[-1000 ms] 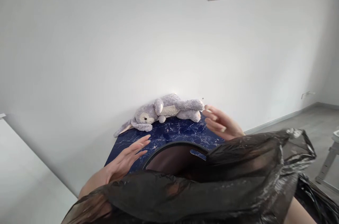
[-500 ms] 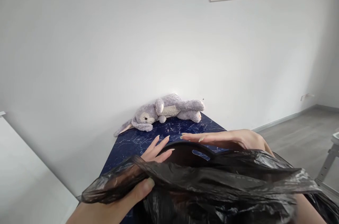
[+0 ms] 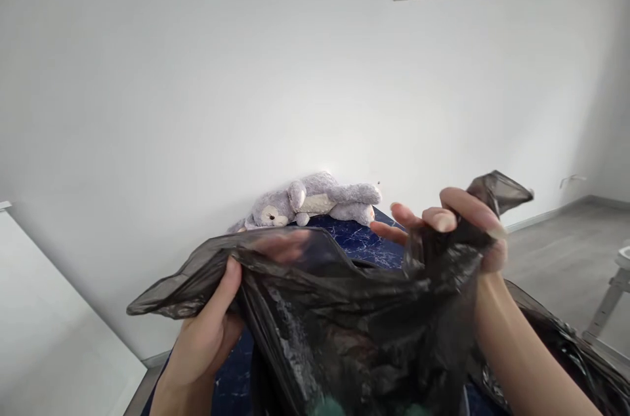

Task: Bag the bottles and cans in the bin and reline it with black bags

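Note:
A thin black plastic bag (image 3: 354, 324) is stretched between my two hands, its upper edge raised. My left hand (image 3: 211, 331) grips the bag's left side, thumb on the near face and fingers seen dimly through the film behind. On the right, my right hand (image 3: 462, 226) has the bag's gathered edge pinched, with a loose corner poking up above the fingers and two fingers stretched out to the left. Under the bag shows part of a dark bin (image 3: 258, 370). Blurred greenish and brownish shapes show through the film; what they are I cannot tell.
A grey-lilac plush rabbit (image 3: 315, 201) lies on its side at the back of the blue marbled table (image 3: 364, 239), against the white wall. More black plastic (image 3: 566, 344) lies at the lower right. A white panel (image 3: 49, 324) stands at left.
Both hands have risen and now hold the bag's edge up. The right hand, flat before, has closed on the plastic. The bag now covers the rabbit's ears and much of the bin's rim.

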`<action>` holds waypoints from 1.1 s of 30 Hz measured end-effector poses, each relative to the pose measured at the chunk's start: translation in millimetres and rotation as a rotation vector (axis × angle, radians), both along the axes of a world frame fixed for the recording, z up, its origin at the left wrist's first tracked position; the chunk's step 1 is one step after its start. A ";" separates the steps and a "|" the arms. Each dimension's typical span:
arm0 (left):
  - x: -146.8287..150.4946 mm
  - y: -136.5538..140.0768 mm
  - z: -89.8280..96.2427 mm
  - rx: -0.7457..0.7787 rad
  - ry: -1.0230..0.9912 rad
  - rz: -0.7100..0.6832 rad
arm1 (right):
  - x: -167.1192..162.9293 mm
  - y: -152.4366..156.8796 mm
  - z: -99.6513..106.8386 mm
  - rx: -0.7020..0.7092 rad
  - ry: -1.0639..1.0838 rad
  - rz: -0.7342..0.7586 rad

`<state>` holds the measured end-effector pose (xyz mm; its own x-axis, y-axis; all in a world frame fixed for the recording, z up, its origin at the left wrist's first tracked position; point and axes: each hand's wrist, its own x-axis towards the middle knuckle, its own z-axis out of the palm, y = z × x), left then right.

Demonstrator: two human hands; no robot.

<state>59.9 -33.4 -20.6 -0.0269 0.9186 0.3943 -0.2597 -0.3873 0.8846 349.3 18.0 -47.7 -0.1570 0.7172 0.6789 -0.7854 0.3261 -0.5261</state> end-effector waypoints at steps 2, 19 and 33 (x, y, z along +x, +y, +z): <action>-2.1 4.0 1.8 -0.035 -0.103 -0.075 | -3.1 -0.9 2.5 -0.080 0.103 -0.044; 4.7 -16.6 9.5 0.027 0.253 -0.396 | -30.0 -44.3 31.5 -0.037 -0.373 -0.218; 10.9 -36.4 15.2 0.029 0.929 -0.216 | -45.5 -75.2 29.7 0.098 -0.865 -0.506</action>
